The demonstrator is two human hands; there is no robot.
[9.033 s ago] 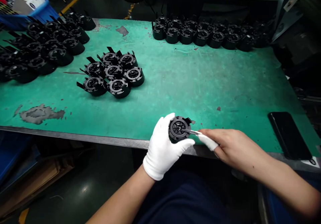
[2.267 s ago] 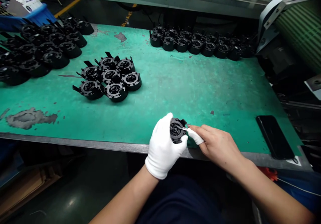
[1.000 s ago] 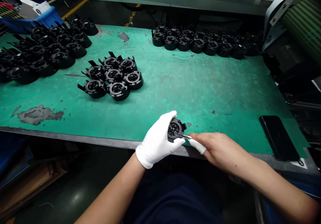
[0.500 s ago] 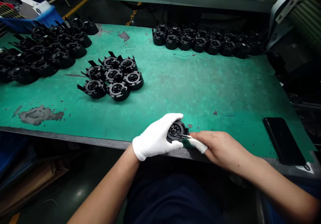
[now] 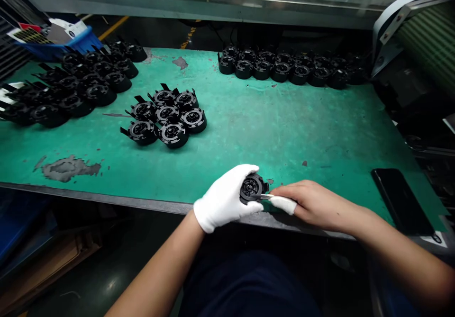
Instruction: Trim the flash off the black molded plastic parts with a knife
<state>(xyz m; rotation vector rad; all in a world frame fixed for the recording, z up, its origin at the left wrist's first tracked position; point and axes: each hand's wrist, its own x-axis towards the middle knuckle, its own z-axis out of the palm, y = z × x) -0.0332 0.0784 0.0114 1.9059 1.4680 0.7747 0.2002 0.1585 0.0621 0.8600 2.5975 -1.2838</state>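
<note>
Black, likely light and stiff, the round part (image 5: 250,187) at the surface's (image 5: 284,132) edge I'd hold by its rim, as my left hand (image 5: 226,197) grips it, my right hand (image 5: 314,202) pinching a tool (image 5: 265,196).

One head-worn cam, aimed forward and down over the green bench (image 5: 284,127) from its near side. Pretty close, so the left hand (image 5: 224,197) and right hand (image 5: 310,202) land just below mid-frame
</note>
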